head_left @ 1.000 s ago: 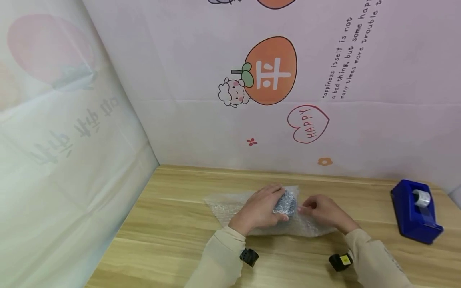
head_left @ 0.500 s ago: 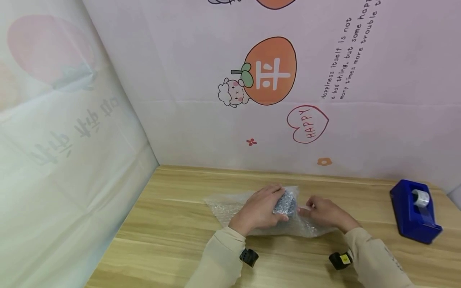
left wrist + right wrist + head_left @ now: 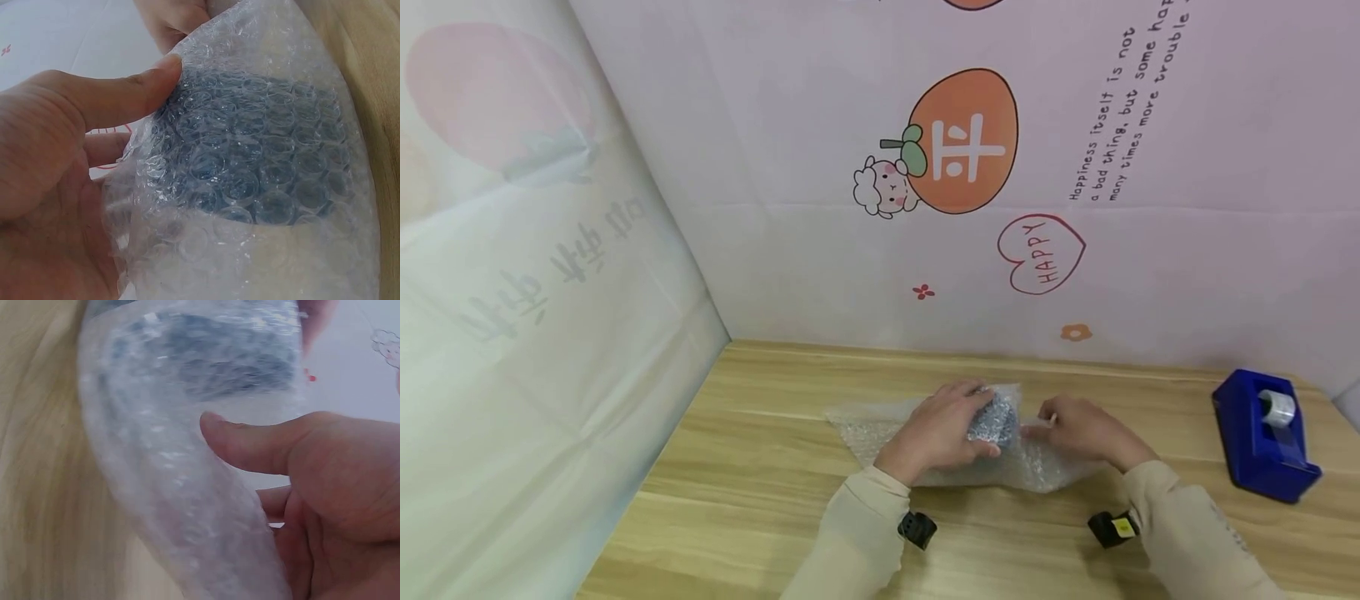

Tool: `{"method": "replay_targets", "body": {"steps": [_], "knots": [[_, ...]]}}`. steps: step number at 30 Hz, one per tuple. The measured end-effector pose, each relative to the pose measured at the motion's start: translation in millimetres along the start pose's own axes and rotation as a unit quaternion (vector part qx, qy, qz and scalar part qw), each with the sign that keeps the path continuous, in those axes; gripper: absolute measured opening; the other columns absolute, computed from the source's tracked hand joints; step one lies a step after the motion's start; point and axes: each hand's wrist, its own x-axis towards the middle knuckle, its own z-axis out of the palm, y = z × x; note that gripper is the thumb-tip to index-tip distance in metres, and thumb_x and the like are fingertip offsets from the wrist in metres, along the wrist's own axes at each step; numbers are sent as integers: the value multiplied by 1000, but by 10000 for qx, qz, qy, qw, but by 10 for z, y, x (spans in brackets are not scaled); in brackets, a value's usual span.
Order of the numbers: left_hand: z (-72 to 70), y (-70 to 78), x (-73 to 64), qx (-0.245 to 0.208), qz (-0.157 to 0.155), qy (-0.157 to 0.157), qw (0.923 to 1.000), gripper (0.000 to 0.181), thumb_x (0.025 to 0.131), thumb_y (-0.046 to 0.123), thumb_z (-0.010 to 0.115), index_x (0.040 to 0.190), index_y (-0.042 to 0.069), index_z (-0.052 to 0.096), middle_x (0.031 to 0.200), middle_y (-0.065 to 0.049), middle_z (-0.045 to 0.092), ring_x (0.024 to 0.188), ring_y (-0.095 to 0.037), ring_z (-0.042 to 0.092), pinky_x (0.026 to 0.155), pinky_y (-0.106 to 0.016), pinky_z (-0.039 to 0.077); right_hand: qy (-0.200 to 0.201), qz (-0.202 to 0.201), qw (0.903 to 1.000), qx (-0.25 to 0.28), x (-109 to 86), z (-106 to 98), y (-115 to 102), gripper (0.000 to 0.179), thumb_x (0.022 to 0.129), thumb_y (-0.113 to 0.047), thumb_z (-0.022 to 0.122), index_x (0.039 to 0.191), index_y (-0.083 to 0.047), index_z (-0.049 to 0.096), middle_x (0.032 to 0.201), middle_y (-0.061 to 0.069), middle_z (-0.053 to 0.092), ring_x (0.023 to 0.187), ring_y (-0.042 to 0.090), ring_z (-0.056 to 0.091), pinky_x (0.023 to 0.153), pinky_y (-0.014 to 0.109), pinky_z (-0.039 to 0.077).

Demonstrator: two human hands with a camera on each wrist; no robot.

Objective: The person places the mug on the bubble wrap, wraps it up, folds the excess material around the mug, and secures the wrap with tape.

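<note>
A dark blue, block-like object [image 3: 262, 150] lies inside clear bubble wrap [image 3: 872, 429] on the wooden table; its kind is hidden by the wrap. My left hand [image 3: 936, 429] grips this bundle from the left, its thumb on the near side and fingers over the far side. Just right of the bundle, my right hand [image 3: 1082, 429] pinches the loose right part of the wrap. In the right wrist view the right thumb [image 3: 250, 444] lies against the upper edge of that flap, which curves away from the dark object. The other right fingers are partly hidden behind the wrap.
A blue tape dispenser [image 3: 1262, 442] with a roll of clear tape [image 3: 1276, 408] stands at the table's right. Behind the table [image 3: 760, 467] rises a printed white wall covering [image 3: 790, 275], and another sheet [image 3: 550, 375] hangs along the left.
The right hand has shifted slightly, its fingers now more curled on the wrap's right flap. My left hand keeps its hold on the bundle. The head view has tilted a little.
</note>
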Motion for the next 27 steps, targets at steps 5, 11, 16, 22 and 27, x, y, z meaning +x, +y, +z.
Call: {"method": "replay_targets", "body": {"steps": [5,11,16,22,27], "knots": [[0,-20,12,-182,-103,28,9998,79,88,45,77,155,20,45,164,-4,32,148,-25,32,119,-40,30,-157,-374,9968,693,-60,-106,24,23,97,-22,69,101,0,72,94,8,66,82,22,58,67,38,51],[20,-49,9,-377,-67,166,9991,80,85,44,80,154,21,46,161,-2,36,146,-25,36,119,-43,31,-708,-329,9940,767,-166,-247,67,43,94,-22,73,127,3,64,131,26,58,117,43,55,93,58,50],[35,-68,6,-599,-38,319,9977,85,82,42,83,153,17,45,158,-1,42,144,-22,39,118,-43,31,-726,-250,9942,759,-206,-296,87,45,90,-17,77,126,7,63,126,27,61,113,41,59,88,53,55],[48,-75,9,-668,-118,334,9971,89,81,44,83,154,14,42,157,-2,43,144,-20,39,119,-41,31,-383,-264,9864,1577,-228,-272,58,40,90,-12,75,117,16,64,103,16,68,91,27,66,73,40,59],[46,-78,15,-645,-164,332,9972,88,81,45,83,153,16,43,156,0,44,143,-20,41,118,-41,32,-472,-347,9651,2554,-242,-239,62,43,94,-7,69,123,23,56,97,14,70,87,26,68,72,36,60]]}}
